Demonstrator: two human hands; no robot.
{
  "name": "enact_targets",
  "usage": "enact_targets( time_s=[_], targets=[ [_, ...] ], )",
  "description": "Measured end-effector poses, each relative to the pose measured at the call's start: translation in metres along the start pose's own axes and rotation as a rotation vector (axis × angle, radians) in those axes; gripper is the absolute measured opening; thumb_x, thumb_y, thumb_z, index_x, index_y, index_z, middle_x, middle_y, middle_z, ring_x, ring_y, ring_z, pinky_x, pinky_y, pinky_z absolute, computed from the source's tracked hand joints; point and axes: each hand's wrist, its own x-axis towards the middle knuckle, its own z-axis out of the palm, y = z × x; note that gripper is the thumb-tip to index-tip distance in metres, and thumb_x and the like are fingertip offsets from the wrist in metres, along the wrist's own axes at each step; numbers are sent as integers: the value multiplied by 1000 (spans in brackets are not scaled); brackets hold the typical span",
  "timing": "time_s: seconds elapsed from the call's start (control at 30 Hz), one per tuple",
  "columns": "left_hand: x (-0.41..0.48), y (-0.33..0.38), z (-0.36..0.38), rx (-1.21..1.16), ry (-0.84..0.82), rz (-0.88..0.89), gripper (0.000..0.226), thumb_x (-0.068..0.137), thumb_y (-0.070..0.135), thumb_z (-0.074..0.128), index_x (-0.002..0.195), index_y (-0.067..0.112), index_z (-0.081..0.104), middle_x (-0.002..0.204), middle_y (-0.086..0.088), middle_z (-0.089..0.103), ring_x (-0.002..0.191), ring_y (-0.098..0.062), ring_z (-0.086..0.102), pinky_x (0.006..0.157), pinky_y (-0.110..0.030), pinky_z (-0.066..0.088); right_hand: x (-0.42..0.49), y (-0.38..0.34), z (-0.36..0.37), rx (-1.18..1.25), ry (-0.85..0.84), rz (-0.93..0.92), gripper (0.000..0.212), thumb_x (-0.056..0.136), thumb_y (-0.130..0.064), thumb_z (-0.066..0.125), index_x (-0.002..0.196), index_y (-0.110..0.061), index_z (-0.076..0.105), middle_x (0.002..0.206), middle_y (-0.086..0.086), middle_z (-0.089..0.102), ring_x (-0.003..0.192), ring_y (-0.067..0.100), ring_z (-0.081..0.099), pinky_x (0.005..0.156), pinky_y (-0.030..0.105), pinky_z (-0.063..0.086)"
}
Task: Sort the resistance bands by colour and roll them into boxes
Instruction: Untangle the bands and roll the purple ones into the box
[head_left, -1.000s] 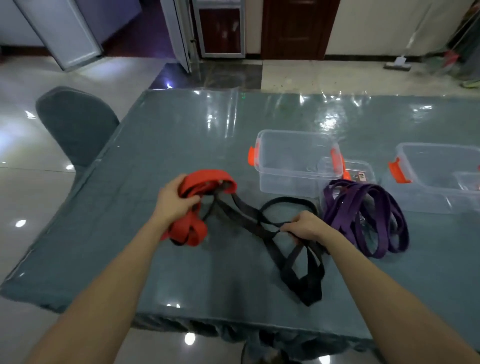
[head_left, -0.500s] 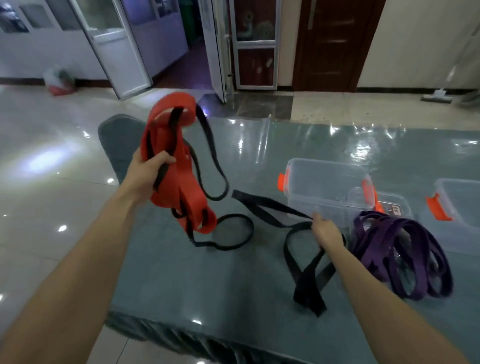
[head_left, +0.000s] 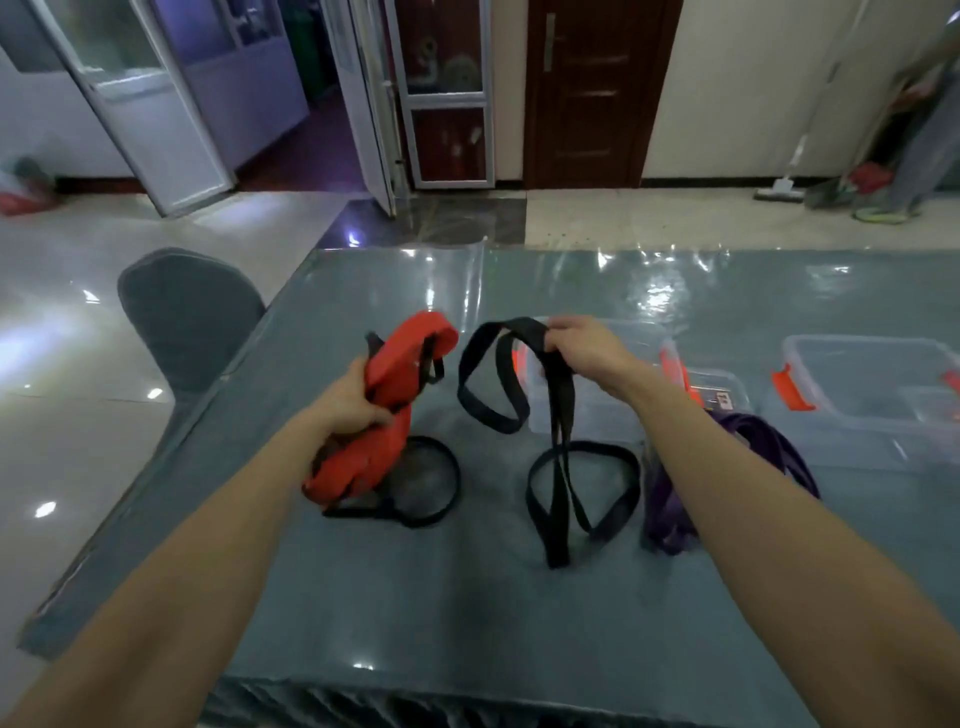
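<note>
Glossy floor tiles (head_left: 78, 364) and open doors (head_left: 156, 104) lie beyond a grey tabletop (head_left: 467, 597) under clear film. At about 10 o'clock from its middle, the left hand (head_left: 348, 400) curls tight round a bunch of red bands (head_left: 395, 384). A thin black band (head_left: 441, 488) is tangled through the bunch and loops on the tabletop beneath. At 12 o'clock the right hand (head_left: 582, 348) grips the top of the black bands (head_left: 558, 457), lifted so their lower loops trail on the surface. Purple bands (head_left: 670, 509) lie heaped just beside them at 3 o'clock. A clear box (head_left: 592, 415) stands at 1 o'clock and a second box (head_left: 872, 384) at 2 o'clock. Sorting looks unfinished: to part the colours cleanly, hold the red bunch steady, draw the black strand out slowly along its own loop, and shake rather than yank where rubber grips rubber.
</note>
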Motion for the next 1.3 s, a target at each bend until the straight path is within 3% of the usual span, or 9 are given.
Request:
enact_targets(
  time_s=[0.07,0.13,0.23,0.4,0.57,0.7,0.83,1.1,1.3],
  targets=[
    [1,-6,33,350,-241,-140,131,88,49,88,172,13,-6,177,-30,5,165,-47,5,133,-55,19,2,-19,-15,-44,-37,8,24,92,-2,57,103,4,77,81,11,74,75,24,73,86,47,63],
    [2,-3,48,310,-231,-96,130,90,55,84,172,11,-6,179,-26,-5,167,-44,-6,134,-55,13,1,-36,-31,22,27,-51,19,99,-1,62,106,-4,79,93,9,80,86,23,77,88,40,65],
    [2,20,43,108,-80,73,113,93,47,83,173,11,11,179,-21,9,166,-35,14,133,-46,22,-10,-49,-54,394,91,-170,25,104,-9,67,130,-8,67,88,13,78,73,22,76,73,34,64],
    [-8,82,17,-183,146,413,97,89,27,89,168,18,32,170,-9,39,155,-21,39,125,-30,30,-16,-65,-72,-70,76,-92,50,102,-18,74,144,-9,49,93,15,71,67,21,63,74,38,57],
    [-30,171,-26,-285,42,678,117,70,53,96,166,37,31,170,11,39,152,-5,35,122,-31,31,-28,-119,-95,-145,-89,-184,53,100,-22,77,144,-16,47,91,13,78,64,16,69,65,30,62],
    [-38,218,-50,-346,3,802,24,98,23,78,122,21,78,116,5,81,116,-14,74,113,-43,54,-39,-128,-101,-49,11,-324,58,91,-52,81,132,-17,61,88,8,80,66,18,74,61,30,61],
    [-45,223,-78,-502,109,880,21,92,8,69,82,25,75,75,7,76,77,-11,78,78,-24,62,-49,-69,-64,236,13,-298,90,62,-65,96,133,-25,59,104,3,82,95,23,81,81,33,64],
    [-41,156,-151,-541,435,656,16,87,18,76,79,30,82,72,1,78,75,-21,82,78,-31,66,-12,-35,-27,94,24,-293,23,90,-20,85,97,-2,74,69,1,74,67,18,74,83,43,61],
    [-30,75,-114,33,6,384,16,88,28,91,92,16,81,82,1,83,84,-13,81,100,-40,60,-19,-120,-100,-71,-50,-352,32,74,-18,98,95,-11,76,70,0,67,57,10,58,60,28,56]
  ],
)
